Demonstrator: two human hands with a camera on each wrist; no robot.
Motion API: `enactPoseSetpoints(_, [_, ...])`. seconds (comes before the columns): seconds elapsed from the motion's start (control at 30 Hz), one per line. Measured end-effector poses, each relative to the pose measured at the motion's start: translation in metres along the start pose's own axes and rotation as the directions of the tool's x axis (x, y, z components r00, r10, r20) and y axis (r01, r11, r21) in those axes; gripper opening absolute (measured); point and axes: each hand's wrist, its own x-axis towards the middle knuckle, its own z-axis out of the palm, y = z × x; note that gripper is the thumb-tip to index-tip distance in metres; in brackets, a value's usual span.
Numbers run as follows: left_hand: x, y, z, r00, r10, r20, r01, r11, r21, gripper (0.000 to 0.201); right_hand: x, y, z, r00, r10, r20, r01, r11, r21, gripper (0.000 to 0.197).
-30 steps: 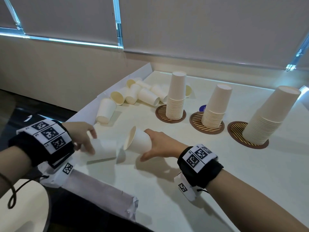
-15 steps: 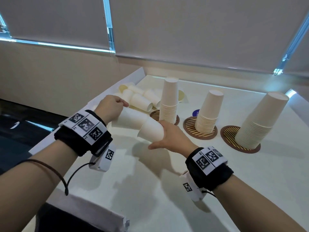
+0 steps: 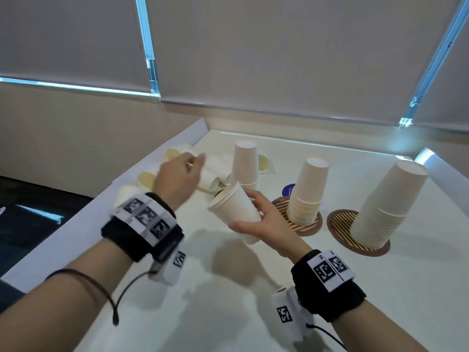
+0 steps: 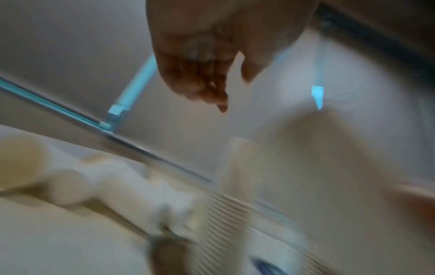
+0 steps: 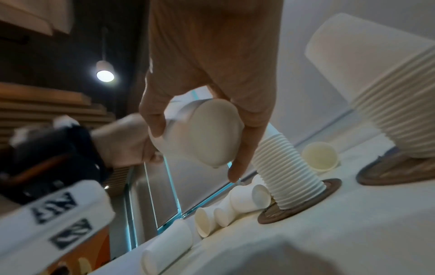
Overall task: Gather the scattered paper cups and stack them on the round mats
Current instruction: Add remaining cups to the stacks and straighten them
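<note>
Left hand point(image 3: 177, 179) released nested cups point(image 3: 234, 212); right hand point(image 3: 266, 219) grips them.

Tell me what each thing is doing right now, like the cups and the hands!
Held cups: nested together, tilted, above the table.
Right hand: grips the held cups.
Left hand: holds nothing, reaching over the loose cups.
Loose cups: lying on their sides.
Three stacks: upside down, each standing on a mat.
Round mats: flat under the stacks.
</note>
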Motion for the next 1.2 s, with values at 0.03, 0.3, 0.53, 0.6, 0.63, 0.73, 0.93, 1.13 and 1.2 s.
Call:
enactPoseSetpoints(0.03, [0.021,-0.020,-0.006,0.998,-0.037,-0.050,0.044,0.990,0.137,0.029,0.001,0.003,-0.003,1.000,0.006,-0.007,-0.005,1.000,0.012,0.075])
enactPoseSetpoints(0.3, [0.070,-0.149,-0.014,0.875,-0.484,0.019,0.366,0.686,0.629,0.074,-0.001,0.016,-0.024,0.998,0.059,-0.005,-0.059,0.997,-0.053,0.066])
enactPoseSetpoints(0.53, [0.031,-0.104,0.011,0.894,-0.373,0.249,0.149,0.770,0.620,0.075,-0.004,0.015,-0.027,0.997,0.068,-0.024,-0.071,0.988,-0.137,0.063])
enactPoseSetpoints(0.6, [0.024,-0.084,0.013,0.909,-0.336,0.246,0.156,0.823,0.547,0.059,-0.006,0.013,-0.030,0.996,0.068,-0.051,-0.076,0.982,-0.172,0.063])
enactPoseSetpoints(0.63, [0.024,-0.073,0.012,0.919,-0.314,0.239,0.182,0.875,0.448,0.053,-0.008,0.012,-0.033,0.995,0.066,-0.071,-0.078,0.979,-0.189,0.064])
enactPoseSetpoints(0.73, [0.024,-0.027,0.008,0.952,-0.184,0.244,0.201,0.978,-0.049,0.048,-0.012,0.008,-0.042,0.992,0.054,-0.116,-0.077,0.976,-0.206,0.068])
enactPoseSetpoints(0.93, [-0.011,0.054,0.050,0.922,-0.042,0.385,0.236,0.849,-0.472,0.068,-0.016,-0.027,-0.055,0.929,-0.131,-0.345,0.088,0.987,-0.137,0.068])
enactPoseSetpoints(1.13, [-0.016,0.110,0.093,0.894,0.024,0.448,0.306,0.698,-0.648,0.061,-0.012,-0.062,-0.089,0.668,-0.264,-0.695,0.316,0.947,-0.057,0.082])
enactPoseSetpoints(1.2, [-0.012,0.125,0.108,0.922,0.017,0.388,0.238,0.765,-0.599,0.062,-0.003,-0.071,-0.099,0.601,-0.296,-0.742,0.338,0.936,-0.099,0.083])
